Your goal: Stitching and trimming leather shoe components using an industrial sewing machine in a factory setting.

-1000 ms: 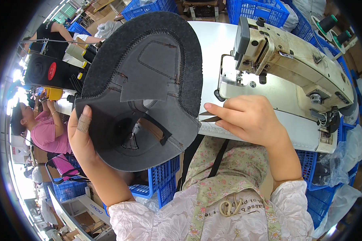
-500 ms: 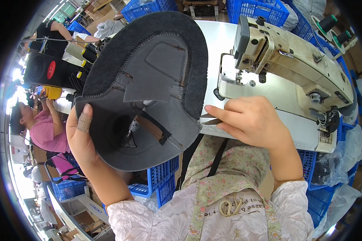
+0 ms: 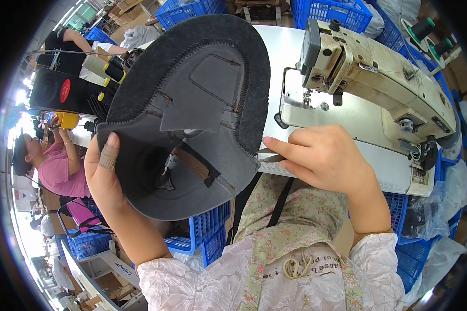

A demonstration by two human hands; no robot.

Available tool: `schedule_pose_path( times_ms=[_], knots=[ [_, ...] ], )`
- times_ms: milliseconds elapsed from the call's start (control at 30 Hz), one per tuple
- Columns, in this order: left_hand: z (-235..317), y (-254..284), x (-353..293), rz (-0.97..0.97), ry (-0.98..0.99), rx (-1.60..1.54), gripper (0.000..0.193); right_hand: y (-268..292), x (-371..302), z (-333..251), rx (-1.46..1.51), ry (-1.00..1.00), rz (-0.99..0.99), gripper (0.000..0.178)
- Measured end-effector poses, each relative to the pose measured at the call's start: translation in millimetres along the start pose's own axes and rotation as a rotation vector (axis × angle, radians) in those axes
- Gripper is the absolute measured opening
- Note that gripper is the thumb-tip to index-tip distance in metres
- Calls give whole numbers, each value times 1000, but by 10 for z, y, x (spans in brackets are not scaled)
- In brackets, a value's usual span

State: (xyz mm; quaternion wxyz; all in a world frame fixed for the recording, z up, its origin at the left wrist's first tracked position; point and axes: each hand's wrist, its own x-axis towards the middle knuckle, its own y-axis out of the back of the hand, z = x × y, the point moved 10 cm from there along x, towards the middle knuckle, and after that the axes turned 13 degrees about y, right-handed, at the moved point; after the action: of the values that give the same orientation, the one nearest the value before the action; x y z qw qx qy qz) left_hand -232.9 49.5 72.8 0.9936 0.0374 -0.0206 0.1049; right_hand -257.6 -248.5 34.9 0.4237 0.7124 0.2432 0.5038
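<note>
My left hand is closed on the left edge of a large dark grey stitched fabric piece, thumb on top and a tan bandage around the thumb. The piece is hollow and curved, with a wide fuzzy rim, zigzag seams, a flap and an opening in the middle. At its right edge, my right hand grips small thread snips. Their dark blades stand slightly apart, tips at the seam end. Whether they touch a thread is too small to see. The snips' handle is hidden in my fingers.
A sewing machine stands on the white table at right, a ruler strip along its near edge. Green thread spools are behind it. Blue crates surround the table. A co-worker in pink sits at far left.
Almost nothing differs. The fabric piece and both hands hold nearly the same place, with only a very slight shift of the view.
</note>
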Motion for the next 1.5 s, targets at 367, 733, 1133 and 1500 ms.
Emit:
schedule_pose_path(
  times_ms=[367,733,1133,1500],
  knots=[
    [-22,-30,12,-37,15,-50,25,-91,-13,-75,-115,18,-16,33],
    [-13,1131,-600,435,59,163,29,-141,-250,-388,840,178,-16,41],
    [-1689,1959,-666,654,-47,2061,22,-880,-521,-61,896,-236,-122,42],
    [-1441,603,642,502,-355,1251,19,-857,-964,175,815,-434,-109,44]
  ],
)
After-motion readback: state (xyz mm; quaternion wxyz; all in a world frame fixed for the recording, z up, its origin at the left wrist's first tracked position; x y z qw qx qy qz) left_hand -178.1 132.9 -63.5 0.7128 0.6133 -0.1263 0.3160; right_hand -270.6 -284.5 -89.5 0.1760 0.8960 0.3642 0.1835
